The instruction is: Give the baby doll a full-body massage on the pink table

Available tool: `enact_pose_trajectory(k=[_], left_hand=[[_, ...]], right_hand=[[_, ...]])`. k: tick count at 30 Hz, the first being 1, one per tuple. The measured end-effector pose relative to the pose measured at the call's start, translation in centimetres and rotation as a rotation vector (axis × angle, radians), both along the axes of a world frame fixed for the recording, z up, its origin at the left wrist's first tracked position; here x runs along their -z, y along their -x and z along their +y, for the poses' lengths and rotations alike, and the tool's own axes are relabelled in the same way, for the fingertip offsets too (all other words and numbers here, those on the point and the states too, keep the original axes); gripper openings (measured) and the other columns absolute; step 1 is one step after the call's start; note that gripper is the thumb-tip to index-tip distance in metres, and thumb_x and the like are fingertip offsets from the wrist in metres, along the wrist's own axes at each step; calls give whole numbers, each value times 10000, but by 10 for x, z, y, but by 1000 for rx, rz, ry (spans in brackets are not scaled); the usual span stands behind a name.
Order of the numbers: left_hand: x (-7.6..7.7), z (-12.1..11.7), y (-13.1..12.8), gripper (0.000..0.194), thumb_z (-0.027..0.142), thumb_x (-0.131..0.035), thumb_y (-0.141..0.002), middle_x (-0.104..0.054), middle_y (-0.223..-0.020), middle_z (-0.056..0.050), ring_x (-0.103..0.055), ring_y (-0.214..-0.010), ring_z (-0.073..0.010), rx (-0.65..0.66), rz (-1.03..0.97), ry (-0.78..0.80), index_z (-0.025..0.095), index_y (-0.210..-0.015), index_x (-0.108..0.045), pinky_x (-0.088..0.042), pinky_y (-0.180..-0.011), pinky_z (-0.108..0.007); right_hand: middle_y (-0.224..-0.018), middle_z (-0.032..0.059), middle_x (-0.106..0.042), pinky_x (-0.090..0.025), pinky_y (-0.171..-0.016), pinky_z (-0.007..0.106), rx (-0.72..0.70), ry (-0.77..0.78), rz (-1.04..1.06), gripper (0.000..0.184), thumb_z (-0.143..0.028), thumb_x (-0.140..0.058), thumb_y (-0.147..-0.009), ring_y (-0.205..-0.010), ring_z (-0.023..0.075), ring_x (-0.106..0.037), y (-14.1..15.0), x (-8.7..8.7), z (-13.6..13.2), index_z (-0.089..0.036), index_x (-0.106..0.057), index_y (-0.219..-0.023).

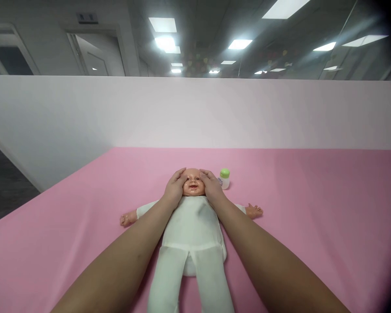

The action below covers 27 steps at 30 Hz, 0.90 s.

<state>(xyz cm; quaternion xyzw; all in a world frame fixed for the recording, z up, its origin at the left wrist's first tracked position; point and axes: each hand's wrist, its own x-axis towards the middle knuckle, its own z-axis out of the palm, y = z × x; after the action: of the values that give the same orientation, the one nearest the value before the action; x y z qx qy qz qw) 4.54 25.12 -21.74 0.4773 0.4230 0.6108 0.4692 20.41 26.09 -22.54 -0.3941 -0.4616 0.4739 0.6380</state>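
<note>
A baby doll (192, 226) in a white suit lies on its back on the pink surface (313, 208), arms spread, legs toward me. My left hand (174, 188) cups the left side of the doll's head. On the other side of the head rests my right hand (211, 187). Both thumbs lie near the doll's forehead, and the fingers of both hands curve around the head.
A small white bottle with a green cap (224, 178) stands just right of the doll's head. A pale pink wall (195, 113) rises behind the surface. The surface's left edge drops off to a dark floor (3, 182).
</note>
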Motion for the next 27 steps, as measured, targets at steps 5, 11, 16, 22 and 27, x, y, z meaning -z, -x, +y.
enact_pose_trajectory(k=[5, 11, 16, 22, 27], left_hand=[[4, 2, 5, 492, 333, -704, -860, -631, -1473, -79, -581, -1358, -293, 46, -74, 8, 259, -1346, -697, -449, -1174, -447], [3, -1, 4, 500, 352, -689, -881, -617, -1484, -93, -575, -1359, -298, 50, -45, -17, 240, -1368, -674, -449, -1166, -439], [-6, -11, 1, 568, 456, -734, -873, -633, -1433, -94, -610, -1284, -296, 28, 163, -123, 254, -1392, -625, -480, -1104, -417], [-16, -19, -2, 519, 412, -739, -854, -641, -1388, -81, -613, -1206, -272, -122, 393, -276, 247, -1335, -641, -490, -1028, -372], [-11, -13, -3, 479, 471, -663, -919, -664, -1351, -91, -624, -1214, -269, -109, 350, -230, 224, -1328, -634, -497, -1040, -393]], right_hand=[[-1281, 40, -719, -512, -1085, 433, -57, 38, 81, 460, -451, -730, -723, -1225, 277, -641, -2, 0, -1, -259, -729, -1140], [-1372, 40, -677, -480, -1118, 421, -97, 28, 78, 531, -440, -779, -730, -1292, 281, -603, -4, -4, -10, -265, -718, -1227], [-1355, 54, -666, -515, -1056, 406, -131, -23, 25, 565, -471, -822, -740, -1249, 277, -613, -5, -8, -16, -270, -667, -1245], [-1293, 71, -627, -537, -981, 390, -71, -126, -37, 598, -472, -855, -723, -1189, 262, -607, -3, -11, -19, -264, -594, -1220], [-1233, 59, -673, -481, -1074, 410, -26, -70, -8, 500, -457, -822, -734, -1197, 258, -609, -2, -9, -13, -246, -658, -1156]])
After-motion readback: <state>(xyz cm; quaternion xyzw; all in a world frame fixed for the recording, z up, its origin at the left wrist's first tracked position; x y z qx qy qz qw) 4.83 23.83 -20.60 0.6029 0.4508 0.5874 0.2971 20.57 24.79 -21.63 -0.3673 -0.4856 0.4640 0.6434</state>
